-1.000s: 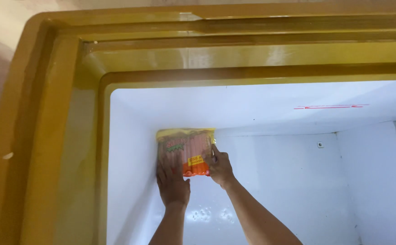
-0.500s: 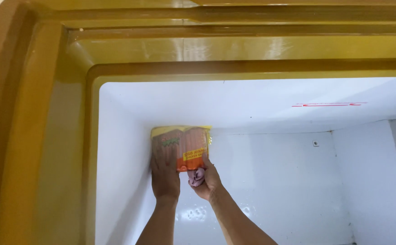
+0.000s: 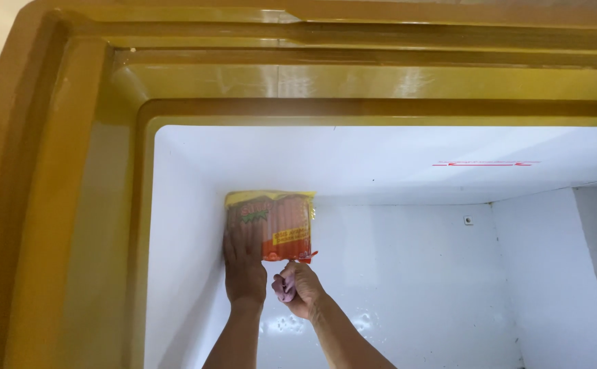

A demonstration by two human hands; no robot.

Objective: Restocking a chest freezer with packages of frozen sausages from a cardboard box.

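Note:
A flat plastic pack of sausages (image 3: 278,222), yellow at the top with red and orange print, lies in the far left corner of a white chest freezer floor (image 3: 408,273). My left hand (image 3: 243,263) rests flat on the pack's left half, fingers spread. My right hand (image 3: 298,288) is just below the pack's lower right corner, curled into a fist around a small pinkish cloth-like thing (image 3: 286,292); what it is I cannot tell.
The freezer's glossy mustard-yellow rim (image 3: 298,75) frames the opening on the top and left. White inner walls (image 3: 182,225) drop to the floor. A thin red line mark (image 3: 486,164) sits on the back wall, and a small drain spot (image 3: 468,220) at the right.
My right hand has slid from the pack's right edge down to below its lower corner and curled shut. My left hand stays on the pack, which has hardly moved.

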